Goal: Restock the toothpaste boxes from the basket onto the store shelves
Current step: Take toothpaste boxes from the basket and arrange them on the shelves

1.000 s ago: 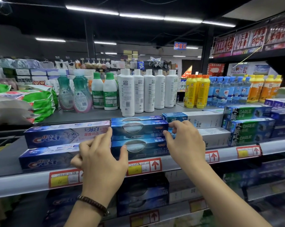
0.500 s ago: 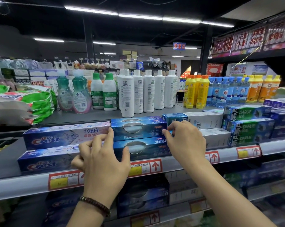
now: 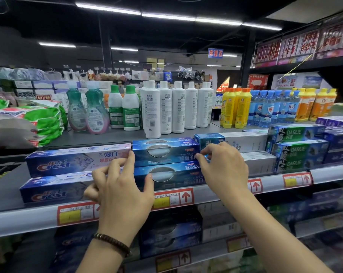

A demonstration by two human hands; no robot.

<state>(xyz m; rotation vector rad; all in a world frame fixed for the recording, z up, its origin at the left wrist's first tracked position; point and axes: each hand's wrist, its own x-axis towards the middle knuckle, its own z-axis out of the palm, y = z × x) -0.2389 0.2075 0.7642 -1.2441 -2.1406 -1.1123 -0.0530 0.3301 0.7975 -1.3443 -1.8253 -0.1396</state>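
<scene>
Two dark blue toothpaste boxes lie stacked on the shelf, the upper blue box (image 3: 166, 152) on the lower blue box (image 3: 166, 175). My left hand (image 3: 123, 194) is at their left end, fingers apart, its index tip touching the upper box and its thumb resting on the lower box's front. My right hand (image 3: 223, 166) is at the right end, thumb and fingertips pinched on the upper box's corner. The shelf rail (image 3: 215, 191) with price tags runs below them. No basket is in view.
Two Crest boxes (image 3: 78, 161) are stacked just left of the blue ones; white boxes (image 3: 245, 142) and green Darlie boxes (image 3: 298, 149) lie to the right. White bottles (image 3: 164, 109) and other bottles stand on the top deck behind. A lower shelf holds more toothpaste boxes.
Both hands stay at the ends of the blue stack. Their fingers have loosened and spread a little, from flat against the boxes to fingertip contact.
</scene>
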